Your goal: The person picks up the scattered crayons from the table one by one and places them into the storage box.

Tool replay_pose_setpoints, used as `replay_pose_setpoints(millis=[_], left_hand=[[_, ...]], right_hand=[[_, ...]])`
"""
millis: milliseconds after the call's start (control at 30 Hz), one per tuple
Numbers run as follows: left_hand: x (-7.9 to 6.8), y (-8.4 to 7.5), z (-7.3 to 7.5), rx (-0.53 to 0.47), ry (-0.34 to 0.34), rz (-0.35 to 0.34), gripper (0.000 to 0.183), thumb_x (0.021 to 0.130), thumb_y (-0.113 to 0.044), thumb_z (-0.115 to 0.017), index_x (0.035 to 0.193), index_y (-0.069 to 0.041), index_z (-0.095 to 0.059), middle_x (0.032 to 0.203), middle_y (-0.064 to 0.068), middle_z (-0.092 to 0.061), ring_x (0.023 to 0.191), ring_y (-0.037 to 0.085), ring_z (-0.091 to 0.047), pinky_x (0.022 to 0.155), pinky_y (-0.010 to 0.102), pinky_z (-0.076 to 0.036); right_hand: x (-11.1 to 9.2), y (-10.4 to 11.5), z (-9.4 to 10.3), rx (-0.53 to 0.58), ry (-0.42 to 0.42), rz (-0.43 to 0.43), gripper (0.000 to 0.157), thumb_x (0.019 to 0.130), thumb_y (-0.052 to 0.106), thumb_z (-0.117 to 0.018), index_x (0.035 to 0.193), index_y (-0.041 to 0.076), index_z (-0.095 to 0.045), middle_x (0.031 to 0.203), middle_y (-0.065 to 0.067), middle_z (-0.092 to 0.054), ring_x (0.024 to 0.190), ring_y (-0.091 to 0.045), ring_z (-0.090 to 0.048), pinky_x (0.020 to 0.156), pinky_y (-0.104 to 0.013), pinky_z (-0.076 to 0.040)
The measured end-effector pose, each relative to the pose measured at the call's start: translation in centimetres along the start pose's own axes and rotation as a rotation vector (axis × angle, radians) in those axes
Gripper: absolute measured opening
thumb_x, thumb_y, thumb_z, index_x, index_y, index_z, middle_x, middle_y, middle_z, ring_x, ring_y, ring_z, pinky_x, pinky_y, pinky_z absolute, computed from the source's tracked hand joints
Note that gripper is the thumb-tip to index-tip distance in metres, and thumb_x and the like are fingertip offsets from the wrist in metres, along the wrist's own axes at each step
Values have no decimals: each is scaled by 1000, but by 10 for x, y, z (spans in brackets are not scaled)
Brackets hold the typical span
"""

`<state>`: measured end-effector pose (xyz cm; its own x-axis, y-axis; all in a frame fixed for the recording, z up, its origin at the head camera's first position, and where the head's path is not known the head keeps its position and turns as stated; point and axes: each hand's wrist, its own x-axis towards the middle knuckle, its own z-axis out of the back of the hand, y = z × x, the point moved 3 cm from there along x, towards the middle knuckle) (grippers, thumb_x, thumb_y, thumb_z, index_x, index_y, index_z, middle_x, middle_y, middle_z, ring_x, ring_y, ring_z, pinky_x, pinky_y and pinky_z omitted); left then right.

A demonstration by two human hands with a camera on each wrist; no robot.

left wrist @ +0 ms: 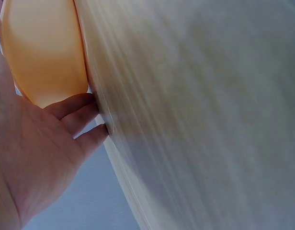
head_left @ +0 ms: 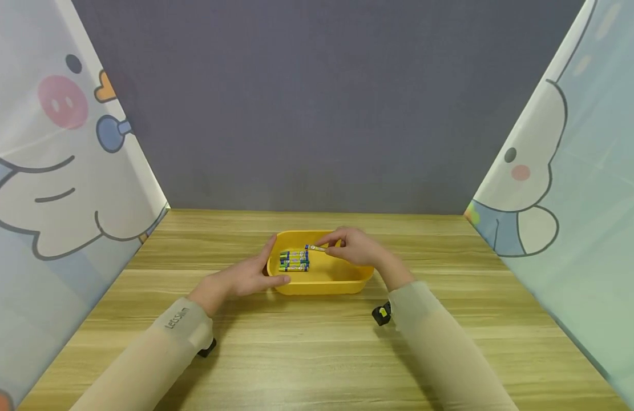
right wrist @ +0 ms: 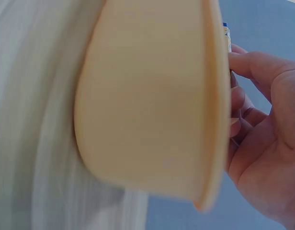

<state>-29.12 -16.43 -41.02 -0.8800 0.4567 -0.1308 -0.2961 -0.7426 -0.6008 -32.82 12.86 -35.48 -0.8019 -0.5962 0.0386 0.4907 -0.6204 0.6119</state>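
A yellow plastic bin stands on the table, with several crayons in green, yellow and blue wrappers side by side at its left end. My left hand holds that end, thumb along the front rim and the other fingers around the left side. In the left wrist view, fingertips reach down to the tabletop beside the bin. Over the inside of the bin, my right hand pinches one crayon between thumb and fingers. The bin's wall hides most of this crayon in the right wrist view.
The wood-grain tabletop extends around the bin. A dark grey panel rises at the back, and cartoon-printed panels stand at the left and right.
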Motion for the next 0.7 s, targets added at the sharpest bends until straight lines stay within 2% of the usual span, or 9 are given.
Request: replay_pose_setpoints(millis=[100,367,533,700], left_hand=[[0,0,0,-8,5,0,128,98,-78,-64,176,-19,19,175,30,-34,151,41,-53,127,61,-40],[-1,-1,1,4,5,-2,126,98,-78,-63,175,-22,20,173,30,-37,150,43,-54,126,62,-41],[-1,1,0,18,17,6,125,99,-79,-60,175,-25,22,173,30,-38,150,42,-54,125,61,-42],[-1,1,0,29,28,18,124,99,-81,-58,174,-28,25,170,32,-41,146,44,-58,122,63,-45]], right_hand=[[8,3,-11,10,14,1,29,109,19,-68,136,23,-80,130,0,-78,88,-18,-58,74,-30,-50],[22,5,-37,19,23,-7,27,108,16,-69,129,23,-83,125,2,-80,79,-13,-56,74,-28,-49],[29,12,-49,42,49,5,27,107,13,-68,128,21,-83,128,0,-80,86,-16,-59,79,-30,-50],[33,17,-60,19,70,-1,27,107,12,-68,124,23,-85,125,2,-80,94,-16,-61,88,-33,-51]])
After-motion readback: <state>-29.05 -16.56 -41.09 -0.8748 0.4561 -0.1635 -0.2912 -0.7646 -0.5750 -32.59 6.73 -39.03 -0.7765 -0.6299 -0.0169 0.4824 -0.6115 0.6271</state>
